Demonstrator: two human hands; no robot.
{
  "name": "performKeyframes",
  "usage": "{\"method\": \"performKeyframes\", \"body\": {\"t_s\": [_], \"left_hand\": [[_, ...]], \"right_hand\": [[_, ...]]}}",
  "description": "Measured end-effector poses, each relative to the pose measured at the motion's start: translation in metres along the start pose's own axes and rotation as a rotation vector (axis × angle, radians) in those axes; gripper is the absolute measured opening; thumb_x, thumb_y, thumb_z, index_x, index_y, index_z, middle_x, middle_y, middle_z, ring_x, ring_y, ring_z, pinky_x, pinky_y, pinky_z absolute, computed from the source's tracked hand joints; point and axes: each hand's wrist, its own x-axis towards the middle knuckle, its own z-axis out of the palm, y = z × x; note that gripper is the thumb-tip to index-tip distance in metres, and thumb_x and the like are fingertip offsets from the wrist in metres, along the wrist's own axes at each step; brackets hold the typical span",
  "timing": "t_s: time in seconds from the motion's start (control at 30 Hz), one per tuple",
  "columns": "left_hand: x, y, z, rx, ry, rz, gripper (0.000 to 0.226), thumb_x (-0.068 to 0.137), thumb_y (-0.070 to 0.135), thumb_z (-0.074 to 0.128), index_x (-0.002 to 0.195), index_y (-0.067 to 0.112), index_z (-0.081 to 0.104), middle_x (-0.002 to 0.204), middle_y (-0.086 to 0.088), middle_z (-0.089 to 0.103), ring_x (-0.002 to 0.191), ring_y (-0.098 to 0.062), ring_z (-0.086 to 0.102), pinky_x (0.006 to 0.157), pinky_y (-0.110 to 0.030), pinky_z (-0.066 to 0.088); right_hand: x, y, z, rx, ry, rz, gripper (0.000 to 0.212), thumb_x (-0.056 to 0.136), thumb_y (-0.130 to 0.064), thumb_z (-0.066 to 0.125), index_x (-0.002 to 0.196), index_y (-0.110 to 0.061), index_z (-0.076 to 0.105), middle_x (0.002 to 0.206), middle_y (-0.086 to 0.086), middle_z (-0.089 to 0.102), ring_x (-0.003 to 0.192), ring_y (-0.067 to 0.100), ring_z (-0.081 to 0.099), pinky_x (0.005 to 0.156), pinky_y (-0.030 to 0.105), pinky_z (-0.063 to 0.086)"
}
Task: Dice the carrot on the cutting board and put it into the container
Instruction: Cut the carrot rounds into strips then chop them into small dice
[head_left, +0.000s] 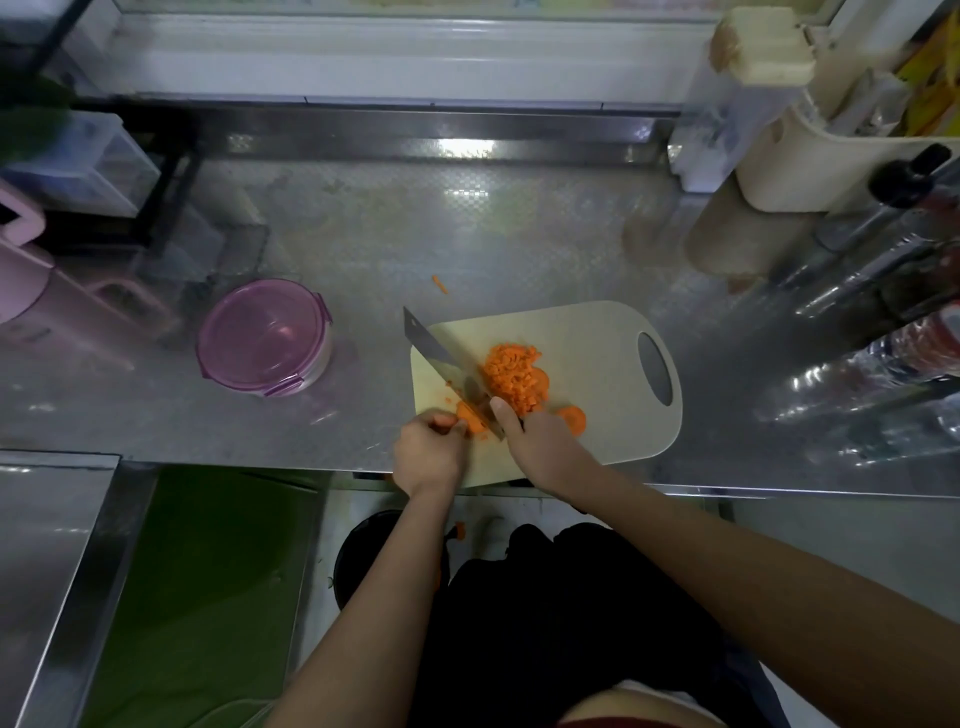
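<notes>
Your right hand (540, 441) is clamped round the handle of the knife (441, 358), thumb up along the blade side. The blade is angled away to the upper left with its edge down on the board (587, 343). Your left hand (431, 447) has its fingers curled, pinching the uncut carrot piece (470, 420) tight against the blade's left face. My read: that grip stops the piece rolling and keeps your fingertips tucked back from the edge. The diced pile (511, 374) sits on the other side of the blade, mid-board, probably pushed there so cut and uncut don't mix. One round slice (571, 420) lies just beside your right hand, not yet diced. So dicing looks mostly done but not finished, and nothing has gone into the container (265, 338). It stands on the counter (363, 234) well left of the board, apart from it. Its lid (249, 322) looks to be on, with clips showing at the rim, so judge that as the thing in the way before any transfer. A stray bit (440, 284) of carrot lies on the counter behind the board. A pink jug (31, 296) stands left of the container and bottles (883, 322) crowd the right side, both clear of the cutting. The board's near corner sits at the counter's front edge, so watch it doesn't tip.
</notes>
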Motion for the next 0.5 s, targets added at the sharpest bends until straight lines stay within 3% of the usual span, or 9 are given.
{"method": "performKeyframes", "body": {"t_s": [0.17, 0.27, 0.4, 0.5], "left_hand": [[-0.001, 0.002, -0.003, 0.008, -0.011, -0.013, 0.007, 0.081, 0.030, 0.067, 0.083, 0.024, 0.070, 0.093, 0.004, 0.070, 0.092, -0.020, 0.063, 0.071, -0.025, 0.044], [-0.001, 0.003, -0.004, 0.030, -0.011, -0.015, 0.008, 0.081, 0.031, 0.067, 0.085, 0.025, 0.069, 0.094, 0.004, 0.069, 0.094, -0.021, 0.062, 0.072, -0.025, 0.043], [0.000, 0.003, -0.003, 0.038, -0.001, -0.008, 0.008, 0.081, 0.031, 0.066, 0.088, 0.028, 0.066, 0.096, 0.004, 0.068, 0.096, -0.022, 0.062, 0.074, -0.027, 0.044], [0.001, 0.003, -0.004, 0.050, -0.018, -0.014, 0.010, 0.080, 0.033, 0.066, 0.088, 0.028, 0.069, 0.096, 0.005, 0.069, 0.094, -0.022, 0.062, 0.075, -0.029, 0.048]], "right_hand": [[-0.004, 0.007, -0.002, -0.083, -0.079, -0.033, 0.058, 0.099, -0.049, 0.026, 0.055, -0.014, 0.041, 0.055, 0.003, 0.045, 0.054, 0.010, 0.043, 0.066, 0.029, 0.033], [-0.005, 0.013, 0.001, -0.049, -0.047, -0.046, 0.060, 0.098, -0.049, 0.029, 0.055, -0.011, 0.043, 0.056, 0.005, 0.047, 0.055, 0.015, 0.046, 0.062, 0.030, 0.034], [-0.009, 0.009, 0.000, -0.052, -0.028, -0.051, 0.063, 0.098, -0.047, 0.031, 0.069, 0.002, 0.056, 0.064, 0.014, 0.054, 0.064, 0.025, 0.052, 0.064, 0.035, 0.041], [-0.009, 0.008, 0.003, -0.090, -0.022, -0.044, 0.057, 0.098, -0.047, 0.032, 0.057, -0.009, 0.042, 0.054, 0.006, 0.043, 0.054, 0.021, 0.044, 0.057, 0.032, 0.037]]}}
